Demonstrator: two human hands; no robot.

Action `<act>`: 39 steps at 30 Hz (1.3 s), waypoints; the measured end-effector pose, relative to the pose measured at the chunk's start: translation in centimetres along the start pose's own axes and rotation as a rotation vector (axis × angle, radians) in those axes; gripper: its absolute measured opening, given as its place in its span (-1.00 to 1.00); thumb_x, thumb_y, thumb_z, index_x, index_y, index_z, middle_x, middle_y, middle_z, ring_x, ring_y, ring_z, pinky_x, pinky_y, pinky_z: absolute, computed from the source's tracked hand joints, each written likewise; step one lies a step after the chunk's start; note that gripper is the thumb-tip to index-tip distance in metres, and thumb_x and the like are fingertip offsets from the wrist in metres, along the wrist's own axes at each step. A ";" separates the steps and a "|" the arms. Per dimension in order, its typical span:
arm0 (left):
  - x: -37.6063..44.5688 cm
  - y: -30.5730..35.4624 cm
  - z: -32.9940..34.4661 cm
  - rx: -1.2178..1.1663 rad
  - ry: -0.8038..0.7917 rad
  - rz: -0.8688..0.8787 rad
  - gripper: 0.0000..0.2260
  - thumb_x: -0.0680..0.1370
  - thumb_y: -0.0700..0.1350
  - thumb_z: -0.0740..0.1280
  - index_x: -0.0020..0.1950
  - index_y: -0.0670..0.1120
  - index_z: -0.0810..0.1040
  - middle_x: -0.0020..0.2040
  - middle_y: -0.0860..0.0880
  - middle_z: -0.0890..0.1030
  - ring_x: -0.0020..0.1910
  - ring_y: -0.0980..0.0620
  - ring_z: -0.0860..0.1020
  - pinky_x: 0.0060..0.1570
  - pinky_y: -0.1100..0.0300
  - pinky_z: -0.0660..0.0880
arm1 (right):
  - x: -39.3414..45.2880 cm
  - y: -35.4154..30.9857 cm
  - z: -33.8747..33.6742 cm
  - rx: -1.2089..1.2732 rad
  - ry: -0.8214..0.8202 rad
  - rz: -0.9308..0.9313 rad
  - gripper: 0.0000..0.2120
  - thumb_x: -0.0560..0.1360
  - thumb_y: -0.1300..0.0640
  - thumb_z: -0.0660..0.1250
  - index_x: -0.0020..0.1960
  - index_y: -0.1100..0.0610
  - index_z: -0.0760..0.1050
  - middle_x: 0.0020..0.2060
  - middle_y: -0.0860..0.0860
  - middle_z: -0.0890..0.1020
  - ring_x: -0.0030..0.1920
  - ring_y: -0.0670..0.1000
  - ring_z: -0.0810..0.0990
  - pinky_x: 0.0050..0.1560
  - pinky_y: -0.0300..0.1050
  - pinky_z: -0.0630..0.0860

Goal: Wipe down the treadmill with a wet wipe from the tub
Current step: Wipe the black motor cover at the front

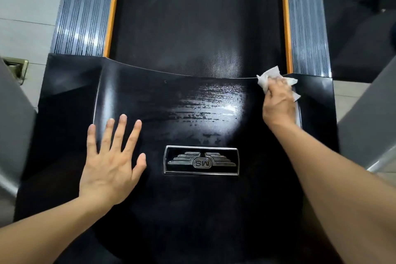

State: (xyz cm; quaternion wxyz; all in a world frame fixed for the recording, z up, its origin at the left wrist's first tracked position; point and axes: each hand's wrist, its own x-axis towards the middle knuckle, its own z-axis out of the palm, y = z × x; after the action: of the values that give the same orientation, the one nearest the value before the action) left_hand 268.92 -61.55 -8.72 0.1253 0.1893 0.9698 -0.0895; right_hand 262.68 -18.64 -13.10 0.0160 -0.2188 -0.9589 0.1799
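The treadmill's glossy black motor cover point(132, 96) filled most of the view, with the dark textured running belt point(197, 17) stretching away beyond its curved far edge. A thin orange strip point(112, 10) ran along each side of the belt, and outside those lay ribbed grey side rails point(83, 6). Near the middle of the cover sat a chrome-framed badge point(201, 160) with a winged emblem, read upside down from this side. Above the badge a patch of streaky wet smears point(212, 103) caught the light, while the rest of the cover looked dull and dark. The right hand point(278, 103) was at the far right corner of the cover, just at the edge where it met the belt, its fingers curled down over a crumpled white wet wipe point(267, 78) and pressing it onto the surface; bits of the wipe stuck out ahead of and to the right of the knuckles. The left hand point(111, 163) lay flat on the left part of the cover, palm down, fingers straight and spread, holding nothing, just left of the badge. Pale floor tiles point(25, 6) showed to the left of the machine, with a small brass-coloured fitting point(18, 68) set low there. Grey upright parts point(368, 118) of the frame rose at both sides, blurred. At the top right the room was dim and its contents could not be made out.
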 end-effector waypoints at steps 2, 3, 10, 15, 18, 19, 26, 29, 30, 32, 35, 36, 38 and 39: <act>-0.2 0.0 0.1 0.002 0.004 -0.001 -0.34 0.61 0.18 -0.02 0.66 -0.07 0.08 0.65 -0.22 0.09 0.61 -0.28 0.11 0.53 -0.37 -0.01 | -0.4 -3.1 2.6 0.055 0.039 0.067 -0.67 0.57 0.26 0.12 0.23 0.32 0.53 0.22 0.33 0.54 0.31 0.30 0.47 0.40 0.14 0.33; -0.2 0.1 0.1 0.003 0.003 -0.001 -0.34 0.61 0.18 -0.02 0.67 -0.07 0.07 0.65 -0.22 0.09 0.61 -0.27 0.11 0.53 -0.37 -0.02 | -0.8 -5.8 4.2 0.100 0.041 0.061 -0.72 0.58 0.28 0.14 0.19 0.29 0.55 0.16 0.27 0.56 0.23 0.24 0.50 0.32 0.12 0.39; -0.1 0.0 0.2 0.006 0.013 0.010 -0.35 0.61 0.18 -0.02 0.66 -0.08 0.11 0.64 -0.23 0.10 0.61 -0.27 0.12 0.53 -0.37 -0.02 | -6.1 -26.5 9.8 0.226 -0.397 -0.616 -0.59 0.58 0.31 0.19 0.42 0.20 0.44 0.43 0.18 0.42 0.45 0.20 0.30 0.45 -0.03 0.24; -0.1 0.0 0.4 -0.003 0.011 0.005 -0.35 0.61 0.19 -0.03 0.67 -0.05 0.05 0.65 -0.21 0.07 0.62 -0.25 0.08 0.53 -0.36 -0.02 | -4.4 -19.7 6.9 0.280 -0.369 -0.513 -0.64 0.56 0.13 0.29 0.33 0.20 0.53 0.39 0.15 0.48 0.40 0.21 0.40 0.37 0.15 0.38; -0.2 -0.1 0.4 -0.014 -0.001 0.001 -0.34 0.62 0.20 -0.04 0.67 -0.04 0.01 0.66 -0.20 0.03 0.63 -0.24 0.04 0.54 -0.35 -0.03 | -2.4 -10.0 2.2 0.135 -0.305 -0.223 -0.56 0.55 -0.09 0.15 0.28 0.14 0.52 0.42 0.10 0.44 0.42 0.15 0.37 0.44 0.07 0.30; -0.2 -0.1 0.3 -0.018 0.000 -0.003 -0.34 0.62 0.20 -0.05 0.67 -0.04 0.01 0.66 -0.20 0.03 0.63 -0.24 0.03 0.54 -0.35 -0.03 | -2.0 -6.9 0.9 0.071 -0.278 -0.158 -0.52 0.55 -0.12 0.13 0.31 0.13 0.50 0.45 0.12 0.41 0.46 0.15 0.34 0.49 0.05 0.23; -0.2 -0.2 0.2 -0.080 0.002 -0.007 -0.34 0.62 0.21 -0.01 0.68 -0.05 0.01 0.66 -0.20 0.02 0.64 -0.23 0.02 0.54 -0.34 -0.04 | -4.1 -8.3 1.8 -0.053 -0.172 0.047 -0.39 0.54 -0.07 0.03 0.48 0.25 0.34 0.53 0.27 0.26 0.53 0.24 0.20 0.55 0.13 0.08; -0.3 -1.0 0.3 -0.209 0.068 0.003 -0.34 0.59 0.13 0.10 0.65 -0.12 0.15 0.65 -0.20 0.11 0.63 -0.19 0.09 0.56 -0.28 0.02 | -6.7 -16.9 5.4 -0.009 -0.240 -0.242 -0.56 0.63 0.13 0.20 0.44 0.30 0.37 0.50 0.28 0.30 0.51 0.29 0.24 0.49 0.11 0.10; -0.7 -1.6 0.4 -0.259 0.096 -0.021 -0.34 0.58 0.08 0.13 0.64 -0.16 0.18 0.64 -0.21 0.12 0.63 -0.19 0.10 0.57 -0.24 0.06 | -7.4 -19.8 6.8 0.017 -0.264 -0.351 -0.57 0.62 0.19 0.23 0.45 0.32 0.37 0.48 0.31 0.33 0.51 0.31 0.27 0.47 0.10 0.09; -2.4 -3.0 0.7 -0.352 0.133 -0.121 -0.35 0.58 0.01 0.15 0.63 -0.21 0.15 0.64 -0.23 0.11 0.63 -0.19 0.09 0.58 -0.18 0.10 | -8.1 -25.1 9.5 0.068 -0.286 -0.548 -0.54 0.60 0.19 0.23 0.47 0.31 0.37 0.45 0.31 0.38 0.49 0.33 0.31 0.44 0.12 0.10; -5.6 -4.1 1.8 -0.526 0.145 -0.205 -0.38 0.65 -0.01 0.08 0.67 -0.17 -0.01 0.68 -0.13 -0.02 0.66 -0.06 -0.03 0.61 -0.04 0.01 | -6.5 -31.4 11.7 0.096 -0.402 -0.613 -0.49 0.69 0.10 0.06 0.62 0.14 0.12 0.60 0.14 0.16 0.61 0.14 0.05 0.58 0.14 -0.04; -6.1 -4.1 2.1 -0.583 0.158 -0.196 -0.40 0.67 -0.02 0.05 0.67 -0.15 -0.03 0.68 -0.08 -0.05 0.66 -0.02 -0.07 0.61 0.00 -0.03 | -5.4 -32.5 12.3 0.101 -0.413 -0.584 -0.49 0.70 0.10 0.04 0.63 0.12 0.08 0.61 0.11 0.13 0.62 0.11 0.01 0.58 0.15 -0.05; -6.2 -4.0 2.6 -0.672 0.194 -0.189 -0.43 0.68 -0.03 0.01 0.67 -0.12 -0.02 0.68 -0.02 -0.04 0.65 0.03 -0.08 0.61 0.04 -0.07 | -4.3 -33.3 12.8 0.069 -0.397 -0.542 -0.48 0.70 0.11 0.03 0.64 0.12 0.05 0.61 0.11 0.11 0.62 0.10 0.00 0.58 0.13 -0.05; -6.1 -4.0 2.7 -0.711 0.201 -0.199 -0.45 0.68 -0.04 0.00 0.67 -0.11 0.00 0.68 -0.01 -0.02 0.65 0.05 -0.08 0.61 0.04 -0.08 | -5.0 -33.2 12.6 0.072 -0.401 -0.536 -0.47 0.69 0.12 0.03 0.64 0.13 0.04 0.61 0.13 0.11 0.62 0.11 0.00 0.58 0.13 -0.05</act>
State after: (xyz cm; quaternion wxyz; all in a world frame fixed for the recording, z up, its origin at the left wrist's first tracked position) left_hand 273.38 -67.94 -9.10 0.0781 0.0467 0.9613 0.2599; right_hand 252.06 -52.87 -12.98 -0.1187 0.0817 -0.9594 0.2424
